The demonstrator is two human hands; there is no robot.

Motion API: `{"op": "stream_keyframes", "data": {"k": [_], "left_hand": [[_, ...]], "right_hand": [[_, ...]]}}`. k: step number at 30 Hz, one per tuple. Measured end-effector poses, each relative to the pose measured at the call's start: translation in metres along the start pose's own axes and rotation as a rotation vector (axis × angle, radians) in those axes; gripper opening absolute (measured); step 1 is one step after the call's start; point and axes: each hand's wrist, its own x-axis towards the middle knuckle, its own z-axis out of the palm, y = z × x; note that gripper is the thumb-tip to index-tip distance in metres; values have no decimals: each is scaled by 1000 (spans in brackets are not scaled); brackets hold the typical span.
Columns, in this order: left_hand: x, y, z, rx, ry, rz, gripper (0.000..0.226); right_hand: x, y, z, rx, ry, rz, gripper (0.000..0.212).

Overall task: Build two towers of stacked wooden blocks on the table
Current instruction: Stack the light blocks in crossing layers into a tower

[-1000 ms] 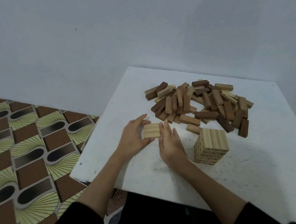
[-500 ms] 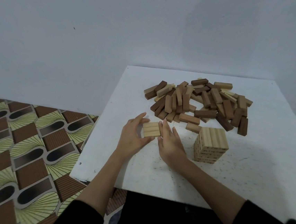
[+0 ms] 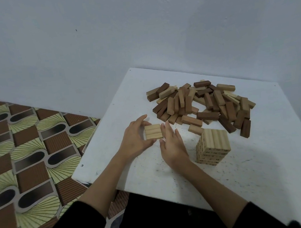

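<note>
The left hand [image 3: 134, 140] curls around a row of three pale blocks [image 3: 153, 131] on the table [image 3: 262, 173]. The right hand [image 3: 172, 145], fingers straight, presses the row's 3 o'clock edge. A pale tower [image 3: 212, 145] stands well apart at 3 o'clock.

a plain, pale blue-grey painted wall [image 3: 138, 32] fills the whole upper part of the view, bare apart from one tiny dark speck. a square white-painted table [image 3: 262, 173], its top scuffed and flecked with small dark marks, stands with its far edge against that wall. to the left lies a patterned vinyl floor covering [image 3: 21, 154] of brown ribbed squares, yellow-green fans and dark ovals. the light is dim and even, with soft shadows.
</note>
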Motion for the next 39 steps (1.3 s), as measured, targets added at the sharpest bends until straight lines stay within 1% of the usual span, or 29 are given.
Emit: {"op": "stream_keyframes", "data": {"k": [6, 8, 9, 13, 15, 18, 19, 21, 24, 27, 29, 31, 33, 39], "left_hand": [[-3, 5, -5, -109, 3, -48, 83], [-3, 14, -10, -181, 46, -75, 83], [-2, 19, -12, -181, 68, -73, 82], [2, 41, -23, -174, 107, 27, 84], [4, 55, -28, -179, 126, 70, 83], [5, 78, -33, -224, 127, 135, 81], [5, 85, -33, -242, 118, 149, 82], [4, 100, -30, -265, 87, 173, 83], [0, 120, -16, -306, -8, 193, 83], [-5, 132, 6, -311, -111, 208, 84], [-8, 136, 21, -299, -166, 219, 86], [-9, 138, 35, -290, -218, 217, 88], [-10, 137, 43, -268, -253, 214, 89], [-8, 138, 53, -199, -339, 211, 94]], "right_hand": [[-2, -7, -4, 91, 29, 15, 64], [-3, -16, -10, 189, 57, 12, 68], [-4, -23, -15, 250, 63, 6, 69], [-7, -54, -41, 362, 94, -66, 69], [-7, -65, -55, 343, 107, -97, 70], [-6, -70, -85, 286, 136, -170, 61], [-7, -69, -97, 291, 113, -192, 63], [-11, -63, -122, 310, 31, -237, 73], [-21, -42, -153, 250, -40, -262, 81], [-34, -15, -170, 230, -36, -248, 81], [-42, 1, -175, 238, -38, -208, 81], [-50, 16, -178, 195, -36, -178, 81], [-55, 30, -178, 167, -25, -171, 82], [-62, 51, -173, 189, 13, -194, 78]]}}
